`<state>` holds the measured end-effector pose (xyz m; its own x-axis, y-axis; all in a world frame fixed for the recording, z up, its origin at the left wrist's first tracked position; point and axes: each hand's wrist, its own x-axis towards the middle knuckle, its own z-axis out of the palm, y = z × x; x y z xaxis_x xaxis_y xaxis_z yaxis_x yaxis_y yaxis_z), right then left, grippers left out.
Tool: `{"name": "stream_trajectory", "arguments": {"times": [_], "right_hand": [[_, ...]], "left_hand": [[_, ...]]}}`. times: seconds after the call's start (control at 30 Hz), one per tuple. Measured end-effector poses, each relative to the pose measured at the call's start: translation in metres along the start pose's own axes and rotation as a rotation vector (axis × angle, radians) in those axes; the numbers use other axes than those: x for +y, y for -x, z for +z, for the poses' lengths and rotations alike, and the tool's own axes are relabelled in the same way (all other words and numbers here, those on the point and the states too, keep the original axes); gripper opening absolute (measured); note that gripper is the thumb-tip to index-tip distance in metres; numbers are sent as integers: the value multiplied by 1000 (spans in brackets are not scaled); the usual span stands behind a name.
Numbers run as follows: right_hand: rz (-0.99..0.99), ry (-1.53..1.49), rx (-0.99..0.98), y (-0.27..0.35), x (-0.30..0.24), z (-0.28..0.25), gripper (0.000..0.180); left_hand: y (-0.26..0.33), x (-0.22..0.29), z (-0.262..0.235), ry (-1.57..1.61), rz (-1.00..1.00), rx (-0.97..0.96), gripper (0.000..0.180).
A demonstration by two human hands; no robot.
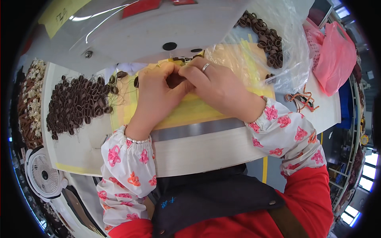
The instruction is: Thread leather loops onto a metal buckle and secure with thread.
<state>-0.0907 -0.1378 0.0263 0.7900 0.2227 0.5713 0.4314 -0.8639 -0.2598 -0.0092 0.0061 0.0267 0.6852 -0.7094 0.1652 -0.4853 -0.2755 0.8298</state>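
Both hands meet at the far middle of the white bench, right under the grey sewing machine head. The left hand and right hand are curled mostly closed, fingertips pinching a small dark brown piece between them (it's nearly all hidden, so hard to say what exactly). A heap of dark brown loops sits left, and more loops in a clear plastic bag lie far right, partly cut off behind the machine.
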Motion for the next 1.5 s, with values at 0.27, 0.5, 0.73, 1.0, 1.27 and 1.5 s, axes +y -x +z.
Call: {"name": "stream_trajectory", "arguments": {"times": [0.27, 0.5, 0.73, 1.0, 1.27, 1.5], "right_hand": [[-66, 151, 14, -4, -13, -5, 28], [-37, 134, -1, -4, -16, -5, 26], [-10, 43, -26, 2, -8, -9, 23], [391, -449, 38, -1, 10, -6, 16], [458, -360, 46, -5, 19, -1, 9], [391, -276, 166, -7, 22, 4, 4]], "left_hand": [[7, 4, 8, -48, 53, 42, 10], [9, 9, 5, 142, -74, -22, 12], [5, 0, 3, 126, 7, -39, 11], [-6, 5, -1, 65, -42, 19, 19], [-8, -3, 6, -41, -33, 162, 21], [-16, 3, 4, -92, -244, 107, 26]]}}
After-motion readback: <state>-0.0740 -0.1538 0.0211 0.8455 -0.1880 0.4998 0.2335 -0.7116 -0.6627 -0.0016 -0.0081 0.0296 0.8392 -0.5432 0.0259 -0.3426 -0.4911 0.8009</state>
